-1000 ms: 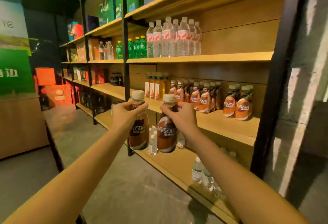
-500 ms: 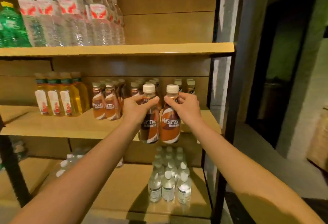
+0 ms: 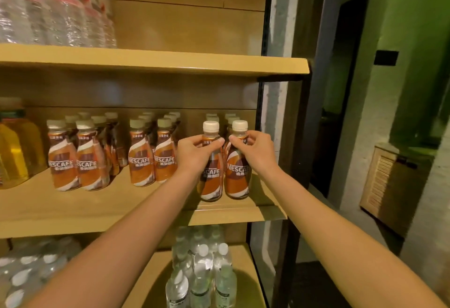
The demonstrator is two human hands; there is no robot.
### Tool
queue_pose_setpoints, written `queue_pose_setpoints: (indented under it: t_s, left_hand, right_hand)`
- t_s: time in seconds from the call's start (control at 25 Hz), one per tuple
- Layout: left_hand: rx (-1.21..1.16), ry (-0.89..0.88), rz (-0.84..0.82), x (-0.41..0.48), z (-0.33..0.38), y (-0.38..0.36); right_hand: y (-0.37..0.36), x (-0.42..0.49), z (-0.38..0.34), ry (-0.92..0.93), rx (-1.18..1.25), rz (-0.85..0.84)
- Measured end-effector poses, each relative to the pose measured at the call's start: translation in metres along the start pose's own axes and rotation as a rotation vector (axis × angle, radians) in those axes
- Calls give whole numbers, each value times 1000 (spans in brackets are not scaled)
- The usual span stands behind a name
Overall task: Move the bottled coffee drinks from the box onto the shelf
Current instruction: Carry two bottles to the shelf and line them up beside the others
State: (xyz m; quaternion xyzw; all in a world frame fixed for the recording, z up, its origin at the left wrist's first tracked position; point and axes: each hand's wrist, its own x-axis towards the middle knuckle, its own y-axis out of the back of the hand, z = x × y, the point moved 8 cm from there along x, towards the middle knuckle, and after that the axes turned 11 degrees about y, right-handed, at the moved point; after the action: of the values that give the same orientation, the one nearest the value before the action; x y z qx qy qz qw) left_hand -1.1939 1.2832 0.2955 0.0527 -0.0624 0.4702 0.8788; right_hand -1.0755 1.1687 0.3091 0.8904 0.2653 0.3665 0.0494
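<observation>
Clearly, in the head view, you had both hands up at the middle wooden shelf (image 3: 121, 207), each closed on one small brown-and-orange plastic coffee bottle with a cream screw cap. Your left hand (image 3: 194, 154) gripped the left bottle (image 3: 211, 181) at its shoulder, fingers wrapped round the narrow part just under the cap, thumb tip on the front. Your right hand (image 3: 255, 151) pinched the right bottle (image 3: 237, 176) at the same height. The two bottles stood upright and side by side, almost touching, near the front right corner of the shelf; their bases looked to be on the board or just meeting it, and you could not be sure which from this angle. More coffee bottles of the same kind (image 3: 143, 161) stood in rows to the left and directly behind. The box was not in view.

As a judgement: full bottles this size were probably moderately light, stiff enough not to buckle under a firm squeeze, and the glossy sleeve label might be a little slippery. The shoulder below the cap gave you a natural stop against sliding, so it was a sound place to hold. Tall and narrow, they could tip if you let go before the bases sat flat, and a nudge could topple the neighbours behind.
</observation>
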Motion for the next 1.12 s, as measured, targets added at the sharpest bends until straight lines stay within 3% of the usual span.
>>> queue_pose_setpoints:
  t_s: [0.24,0.4,0.52,0.6,0.72,0.8,0.96,1.12]
  left_hand:
    - [11,-40,66,21,-11,-15]
    - [42,-96,165,22,-14,-17]
    - [86,-107,124,19,-19,-16]
    - [256,-21,63,21,-39,-11]
    - [610,53,-118,21,-76,-10]
    - [722,79,-227,23,-95,-17]
    - [1101,-21,-157,47,-110,-23]
    - [1049,-16,-112,72,-119,-26]
  right_hand:
    - [-2,14,29,31,-23,102]
    - [-7,16,30,69,-80,76]
    - [-5,7,45,-20,-19,60]
    - [-6,-12,66,-85,-100,-26]
    - [-18,-41,86,-32,-560,-261]
    - [-26,-40,95,-37,-691,-302]
    - [-33,-29,109,-98,-811,-377]
    - [-44,-16,122,-109,-773,-384]
